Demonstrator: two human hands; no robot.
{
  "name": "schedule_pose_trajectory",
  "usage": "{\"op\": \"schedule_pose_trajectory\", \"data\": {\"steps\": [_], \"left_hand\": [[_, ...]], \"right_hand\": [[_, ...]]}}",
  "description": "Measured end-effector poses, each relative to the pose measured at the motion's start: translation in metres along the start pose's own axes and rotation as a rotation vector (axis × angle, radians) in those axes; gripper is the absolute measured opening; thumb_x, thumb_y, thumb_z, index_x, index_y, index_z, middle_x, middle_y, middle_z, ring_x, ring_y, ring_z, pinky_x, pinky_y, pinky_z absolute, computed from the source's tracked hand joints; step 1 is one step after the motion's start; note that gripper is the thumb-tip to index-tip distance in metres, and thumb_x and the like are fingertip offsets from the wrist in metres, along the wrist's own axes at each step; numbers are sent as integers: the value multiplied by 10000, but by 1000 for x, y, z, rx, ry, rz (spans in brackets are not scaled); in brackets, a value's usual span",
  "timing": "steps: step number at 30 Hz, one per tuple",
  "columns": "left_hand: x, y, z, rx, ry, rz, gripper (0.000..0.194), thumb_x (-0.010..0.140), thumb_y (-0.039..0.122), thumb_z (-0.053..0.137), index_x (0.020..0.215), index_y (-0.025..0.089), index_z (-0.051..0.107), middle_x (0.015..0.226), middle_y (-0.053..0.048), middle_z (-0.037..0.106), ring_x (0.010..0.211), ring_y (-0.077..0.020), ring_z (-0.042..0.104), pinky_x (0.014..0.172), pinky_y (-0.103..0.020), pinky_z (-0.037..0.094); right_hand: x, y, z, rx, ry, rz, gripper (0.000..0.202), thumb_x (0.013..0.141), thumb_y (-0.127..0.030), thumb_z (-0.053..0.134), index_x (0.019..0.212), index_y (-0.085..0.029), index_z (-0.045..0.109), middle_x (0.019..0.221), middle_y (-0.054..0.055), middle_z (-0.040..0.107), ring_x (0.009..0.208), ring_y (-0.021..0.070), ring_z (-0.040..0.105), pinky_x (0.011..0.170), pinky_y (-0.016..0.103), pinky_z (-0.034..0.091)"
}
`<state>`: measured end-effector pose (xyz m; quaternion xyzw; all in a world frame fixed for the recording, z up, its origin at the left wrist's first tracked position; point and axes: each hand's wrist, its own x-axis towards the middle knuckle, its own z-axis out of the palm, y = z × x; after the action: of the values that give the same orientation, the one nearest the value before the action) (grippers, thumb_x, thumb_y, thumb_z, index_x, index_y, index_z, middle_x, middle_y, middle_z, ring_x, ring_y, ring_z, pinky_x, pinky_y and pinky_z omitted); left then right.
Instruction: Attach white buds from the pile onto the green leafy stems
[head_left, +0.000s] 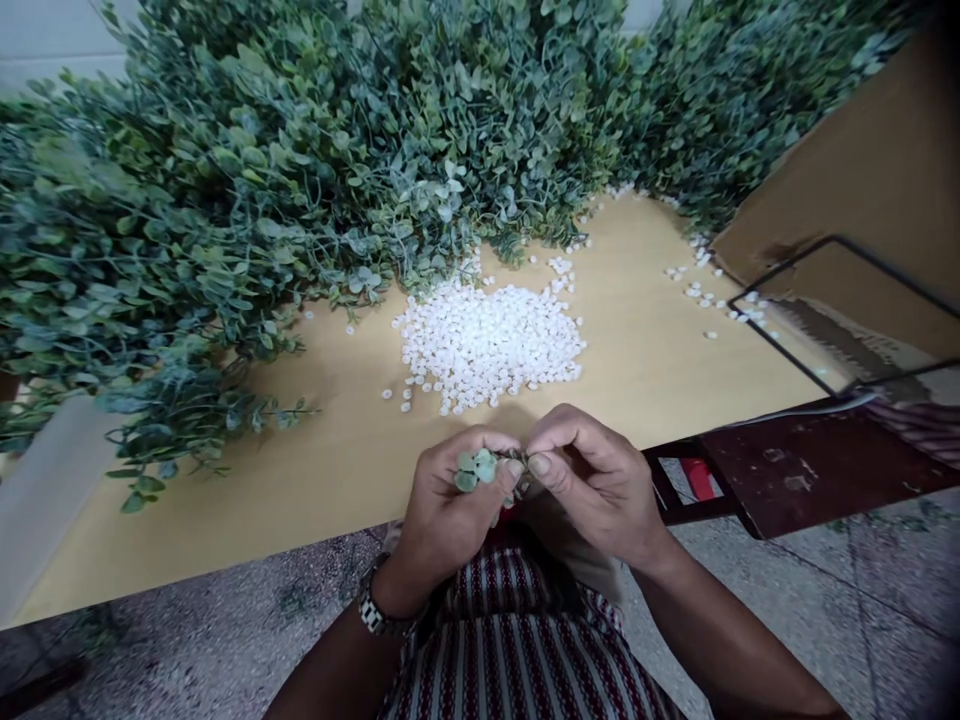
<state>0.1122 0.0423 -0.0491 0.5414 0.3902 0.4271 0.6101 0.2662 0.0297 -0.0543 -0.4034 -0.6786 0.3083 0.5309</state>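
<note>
Just over the table's front edge, my left hand (457,500) is closed around a small artificial leaf sprig (475,468). Its round green leaves stick out between thumb and fingers. My right hand (596,485) meets it from the right, thumb and forefinger pinched together at the sprig's stem end. Whatever tiny part lies between those fingertips is hidden. Beyond both hands, a pile of small white plastic rings (491,345) is spread on the table.
A thick bank of artificial greenery (375,140) covers the back and left of the table (330,450). At right stand a cardboard box (862,170) and a black metal frame (780,340). A dark red wooden stool (825,470) is below. Loose white rings lie scattered near the box.
</note>
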Motion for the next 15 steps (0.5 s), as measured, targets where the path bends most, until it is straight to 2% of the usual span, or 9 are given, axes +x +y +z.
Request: {"op": "schedule_pose_trajectory", "data": {"steps": [3,6,9,13,15], "left_hand": [[-1,-2,0,23,9,40,109,794,193,607,701,140,626,563,28,514,496,-66,426,472,-174,356],[0,-3,-1,45,10,14,137,800,180,585,674,138,616,548,33,503,487,-58,417,475,-165,351],[2,-4,-3,15,43,-55,127,789,195,582,676,141,605,535,40,479,464,-56,399,454,-168,337],[6,-2,-3,-98,87,-166,95,752,228,612,695,156,588,504,59,428,407,-53,359,398,-177,292],[8,0,-2,-137,118,-189,85,730,218,626,688,158,583,506,59,425,405,-52,362,396,-181,284]], "right_hand": [[-3,2,-4,14,-65,9,63,844,-120,558,830,-178,579,685,-11,546,603,104,523,538,245,437],[7,8,-19,-85,-100,-69,97,862,-121,523,882,-185,593,687,-10,561,616,110,547,521,232,451],[25,20,-32,-422,2,-97,112,860,-109,518,902,-173,600,752,19,599,671,122,568,588,251,467],[39,36,-30,-776,-143,-160,139,875,-156,485,846,-150,622,737,58,610,682,161,575,604,284,468],[40,41,-24,-890,-156,-189,176,873,-146,468,791,-143,624,696,64,590,668,176,565,600,296,462]]}}
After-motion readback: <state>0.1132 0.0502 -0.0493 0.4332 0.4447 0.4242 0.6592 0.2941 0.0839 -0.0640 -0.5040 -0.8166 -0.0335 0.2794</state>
